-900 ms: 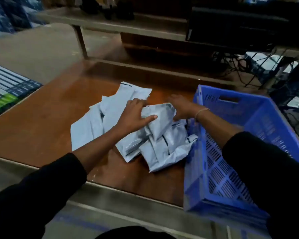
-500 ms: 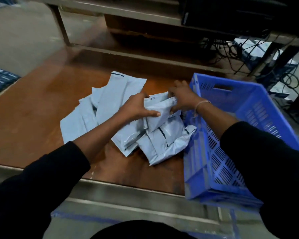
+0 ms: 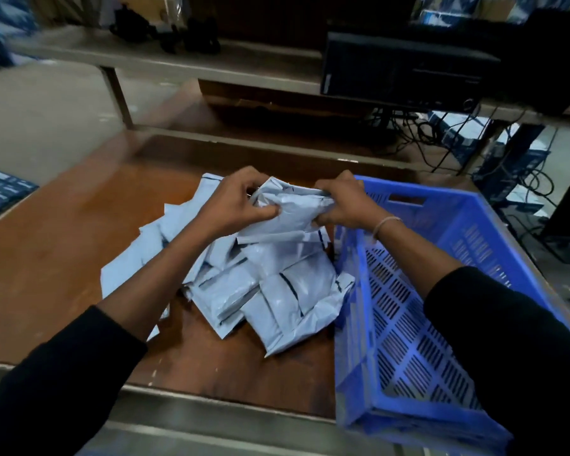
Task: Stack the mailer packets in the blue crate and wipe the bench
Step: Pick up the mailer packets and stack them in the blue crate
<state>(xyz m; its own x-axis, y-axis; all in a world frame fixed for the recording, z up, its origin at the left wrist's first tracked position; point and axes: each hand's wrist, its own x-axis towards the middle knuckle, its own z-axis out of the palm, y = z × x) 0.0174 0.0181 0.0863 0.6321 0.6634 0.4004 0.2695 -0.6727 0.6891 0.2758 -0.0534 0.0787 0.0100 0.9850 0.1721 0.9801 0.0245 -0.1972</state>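
Head view: I have a packet (image 3: 287,209) gripped at both ends, my left hand (image 3: 234,200) pinching its left end, thumb on the near face and fingers curled behind, my right hand (image 3: 341,200) clenched round its right end. Half a second ago this packet was barely off the heap, with my left hand lying across its top; now it is raised clear above the pile (image 3: 244,284), stretched between my two hands, just left of the crate (image 3: 458,232).

The rest of the packets lie in a loose, overlapping heap on the brown bench (image 3: 63,245), the nearest ones touching the crate's left wall. The crate sits on the right of the bench, and the part of its slotted floor that shows past my right sleeve holds no packets.

I judge the lift is done and the carry rightward over the crate's rim comes next, making this the first packet in. Stacking has barely begun, and wiping must wait until the heap is off the bench. The film is slick and crumpled, so it could slide if I loosen either grip.
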